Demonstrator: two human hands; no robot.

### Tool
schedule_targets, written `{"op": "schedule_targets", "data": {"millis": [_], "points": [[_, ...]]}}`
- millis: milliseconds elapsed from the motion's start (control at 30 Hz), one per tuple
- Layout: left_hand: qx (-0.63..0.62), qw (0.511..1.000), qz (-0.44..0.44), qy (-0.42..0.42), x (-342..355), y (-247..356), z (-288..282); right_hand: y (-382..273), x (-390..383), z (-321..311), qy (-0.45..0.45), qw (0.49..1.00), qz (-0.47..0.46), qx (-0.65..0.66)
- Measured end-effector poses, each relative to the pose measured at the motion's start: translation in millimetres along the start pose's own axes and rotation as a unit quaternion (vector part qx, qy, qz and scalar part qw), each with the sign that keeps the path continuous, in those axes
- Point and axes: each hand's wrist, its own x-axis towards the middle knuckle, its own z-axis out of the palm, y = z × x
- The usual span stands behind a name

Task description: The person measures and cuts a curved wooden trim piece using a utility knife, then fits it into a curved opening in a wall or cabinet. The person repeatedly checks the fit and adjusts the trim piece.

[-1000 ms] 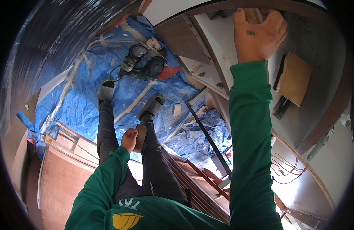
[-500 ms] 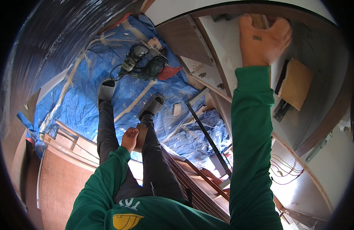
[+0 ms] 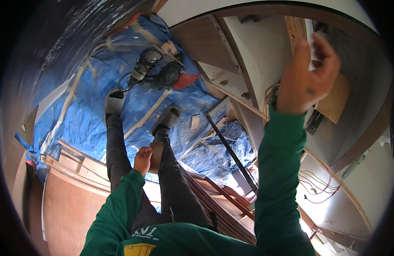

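Note:
My left hand (image 3: 142,160) is closed on a small flat brown piece (image 3: 156,157), held low in front of my left-to-right trouser legs; its material is unclear. My right hand (image 3: 305,79) is raised in front of an open cabinet (image 3: 258,51), slightly blurred. Its thumb and curled fingers are apart, and nothing shows between them. Just beyond the fingertips stands a bare wooden strip (image 3: 295,27) on the cabinet's inner divider. Behind the hand leans a tan board piece (image 3: 336,100), partly hidden, beside a dark metal slide (image 3: 314,123).
Blue plastic sheeting (image 3: 137,102) covers the floor, with a corded power tool (image 3: 141,70) lying on it. A long black bar (image 3: 232,149) lies slanted beside the cabinet. Wooden panels (image 3: 75,205) stand at left. Thin wires (image 3: 318,181) hang out at right.
My right hand has come off the wooden strip and drawn back toward me, its fingers loosening. The left hand keeps the brown piece in nearly the same place.

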Motion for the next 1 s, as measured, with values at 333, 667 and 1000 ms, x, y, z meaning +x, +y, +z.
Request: {"op": "schedule_targets", "data": {"millis": [333, 667, 1000], "points": [[-0.046, 0.997, -0.064, -0.013, -4.6, 2.3, -4.8, -29.9, -53.0, 36.8, -0.134, 0.771, 0.334, 0.525], [-0.096, 0.992, -0.079, -0.013, -4.9, -3.2, -8.1, -26.2, -43.1, 40.2, -0.180, 0.782, 0.309, 0.510], [-0.029, 0.999, 0.027, -0.014, -0.5, -26.4, -11.5, -22.0, -132.3, 13.6, -0.409, 0.774, 0.312, 0.369]]}}
